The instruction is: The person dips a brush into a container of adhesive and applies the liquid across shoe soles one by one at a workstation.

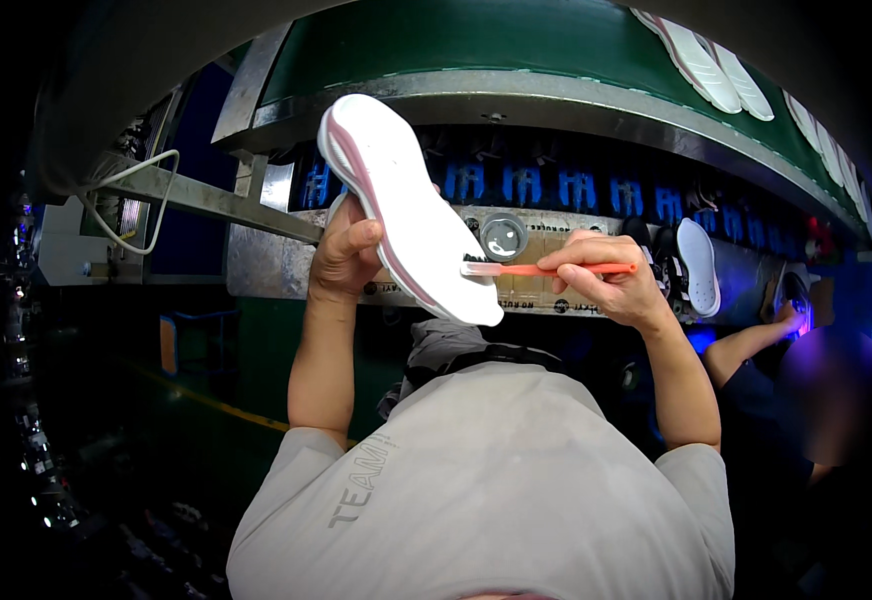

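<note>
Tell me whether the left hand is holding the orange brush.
No, the right hand holds the orange brush, while the left hand grips the white shoe sole.

Pale grey short-sleeved shirt (pixel 516 480), outlined lettering (pixel 360 482), dark waistband (pixel 496 355)

Green bench top (pixel 456 45), upper frame.
White cable (pixel 167 195), upper left; yellow floor line (pixel 221 408), lower left; co-worker's forearm (pixel 746 352), right.

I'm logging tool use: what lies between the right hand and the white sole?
The orange brush spans that stretch in the head view: the right hand holds it, and its bristle end lies over the sole.
</note>
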`<state>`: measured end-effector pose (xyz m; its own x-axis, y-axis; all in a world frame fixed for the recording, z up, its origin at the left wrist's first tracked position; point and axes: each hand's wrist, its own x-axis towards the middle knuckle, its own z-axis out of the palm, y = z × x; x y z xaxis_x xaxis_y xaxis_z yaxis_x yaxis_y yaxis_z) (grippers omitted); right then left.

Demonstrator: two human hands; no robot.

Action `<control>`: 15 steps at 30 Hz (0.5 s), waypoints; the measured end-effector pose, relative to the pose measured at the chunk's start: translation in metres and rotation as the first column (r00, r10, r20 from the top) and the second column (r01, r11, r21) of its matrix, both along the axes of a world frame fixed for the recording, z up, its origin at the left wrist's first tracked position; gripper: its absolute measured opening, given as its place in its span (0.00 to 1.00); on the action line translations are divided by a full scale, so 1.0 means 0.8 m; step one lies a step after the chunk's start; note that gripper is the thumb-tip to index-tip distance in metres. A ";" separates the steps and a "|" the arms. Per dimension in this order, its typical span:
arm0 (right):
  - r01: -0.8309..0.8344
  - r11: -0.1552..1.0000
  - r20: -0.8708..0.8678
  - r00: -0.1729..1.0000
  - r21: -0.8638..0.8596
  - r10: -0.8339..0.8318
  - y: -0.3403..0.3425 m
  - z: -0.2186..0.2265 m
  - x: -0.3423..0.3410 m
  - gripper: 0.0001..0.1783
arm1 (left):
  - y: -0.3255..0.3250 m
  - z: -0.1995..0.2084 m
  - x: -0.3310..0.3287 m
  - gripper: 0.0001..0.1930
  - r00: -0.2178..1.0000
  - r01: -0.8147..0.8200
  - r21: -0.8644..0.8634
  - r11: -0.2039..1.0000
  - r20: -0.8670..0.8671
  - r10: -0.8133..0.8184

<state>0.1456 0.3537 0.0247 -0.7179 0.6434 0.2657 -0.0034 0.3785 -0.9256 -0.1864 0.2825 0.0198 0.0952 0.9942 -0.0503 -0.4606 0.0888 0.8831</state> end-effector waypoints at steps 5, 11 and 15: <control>0.016 0.996 0.041 0.999 -0.091 -0.012 -0.007 0.002 0.011 0.09 | -0.006 0.011 -0.009 0.50 0.985 -0.143 0.050 0.989 -0.093 0.147; 0.186 0.935 0.088 0.982 -0.302 -0.167 -0.013 -0.002 0.010 0.11 | -0.017 0.034 0.015 0.55 0.856 -0.195 0.364 0.911 -0.390 0.338; 0.258 0.906 -0.035 0.958 -0.337 -0.286 -0.013 -0.018 0.002 0.14 | -0.017 0.033 0.022 0.53 0.693 0.001 0.683 0.730 -0.527 0.492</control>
<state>0.1472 0.3434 0.0104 -0.4877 0.8711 0.0582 -0.0236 0.0535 -0.9983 -0.1688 0.2687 0.0466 0.0310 0.7966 0.6037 0.3181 -0.5804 0.7496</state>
